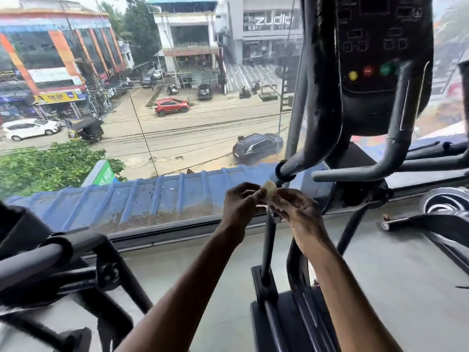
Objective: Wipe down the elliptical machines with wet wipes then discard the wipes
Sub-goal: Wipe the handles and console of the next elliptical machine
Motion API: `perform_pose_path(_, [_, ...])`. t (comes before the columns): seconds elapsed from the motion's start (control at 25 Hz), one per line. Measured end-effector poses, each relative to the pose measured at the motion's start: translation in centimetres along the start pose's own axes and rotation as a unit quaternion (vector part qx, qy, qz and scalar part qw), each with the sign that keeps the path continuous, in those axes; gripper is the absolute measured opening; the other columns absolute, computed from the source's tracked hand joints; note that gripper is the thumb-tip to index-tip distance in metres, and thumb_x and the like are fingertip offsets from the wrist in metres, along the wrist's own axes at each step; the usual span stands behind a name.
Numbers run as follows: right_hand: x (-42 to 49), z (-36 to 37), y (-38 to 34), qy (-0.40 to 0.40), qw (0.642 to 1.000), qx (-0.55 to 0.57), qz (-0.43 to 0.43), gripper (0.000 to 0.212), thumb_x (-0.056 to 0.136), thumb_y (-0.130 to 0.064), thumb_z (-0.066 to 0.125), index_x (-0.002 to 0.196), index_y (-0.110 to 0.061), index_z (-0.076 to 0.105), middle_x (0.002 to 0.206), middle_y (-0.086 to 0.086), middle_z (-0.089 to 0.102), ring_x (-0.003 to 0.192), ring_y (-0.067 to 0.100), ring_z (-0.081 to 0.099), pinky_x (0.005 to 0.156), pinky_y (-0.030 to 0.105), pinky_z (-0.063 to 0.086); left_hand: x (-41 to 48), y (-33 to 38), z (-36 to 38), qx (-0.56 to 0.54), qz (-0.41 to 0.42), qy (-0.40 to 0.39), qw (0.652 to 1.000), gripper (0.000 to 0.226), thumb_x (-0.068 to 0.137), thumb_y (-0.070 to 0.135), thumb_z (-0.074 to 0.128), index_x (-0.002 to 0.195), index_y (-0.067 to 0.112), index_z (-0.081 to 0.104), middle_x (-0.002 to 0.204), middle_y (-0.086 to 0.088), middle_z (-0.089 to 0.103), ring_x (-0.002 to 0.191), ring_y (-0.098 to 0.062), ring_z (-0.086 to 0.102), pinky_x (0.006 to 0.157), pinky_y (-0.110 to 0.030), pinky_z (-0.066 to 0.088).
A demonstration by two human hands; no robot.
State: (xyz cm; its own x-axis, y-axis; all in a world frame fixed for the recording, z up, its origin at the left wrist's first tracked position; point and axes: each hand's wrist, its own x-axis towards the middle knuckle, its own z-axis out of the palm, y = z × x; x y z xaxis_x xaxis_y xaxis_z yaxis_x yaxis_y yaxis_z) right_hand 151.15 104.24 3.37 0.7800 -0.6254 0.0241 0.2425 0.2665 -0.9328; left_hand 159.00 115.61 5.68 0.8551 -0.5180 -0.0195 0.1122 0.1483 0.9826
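A small crumpled whitish wet wipe [269,190] is pinched between my left hand [241,204] and my right hand [297,209], held up in front of the window. Both hands grip it with their fingertips. The black elliptical machine [327,92] stands right behind and to the right of my hands. Its console [375,47] with yellow, red and green buttons is at the upper right, and its grey handlebar [396,138] curves down below the console. The upright post [269,250] of the machine runs down beneath my hands to the base.
A second machine's black frame and grey handle [50,262] fills the lower left. A large glass window [152,110] faces a street with cars and buildings. Grey floor [393,262] spreads right of the elliptical, with a black pedal arm [431,219] at the right edge.
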Motion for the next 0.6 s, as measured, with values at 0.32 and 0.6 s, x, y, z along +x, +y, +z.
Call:
perform_pose_path(0.32, [-0.1,0.4,-0.8,0.035,0.984,-0.172,-0.041,0.016,0.077,-0.019,0.086,0.088,-0.022,0.075,0.087,-0.001,0.078,0.084,0.012,0.072,0.074,0.024,0.056,0.2,-0.7,-0.1,-0.127,-0.039,0.012,0.991,0.003,0.09,0.003,0.067,0.087,0.003,0.066,0.067,-0.008,0.066,0.054,-0.014,0.061,0.058,-0.022,0.053])
perform_pose_path(0.6, [-0.8,-0.1,-1.7,0.06,0.973,-0.22,-0.027,0.009,0.083,-0.033,0.078,0.084,-0.023,0.077,0.08,-0.007,0.078,0.076,0.008,0.071,0.071,0.028,0.056,-0.3,-0.2,0.1,-0.094,-0.003,-0.002,0.996,0.003,0.087,-0.004,0.068,0.089,-0.002,0.07,0.063,-0.003,0.069,0.054,-0.009,0.063,0.054,-0.019,0.051])
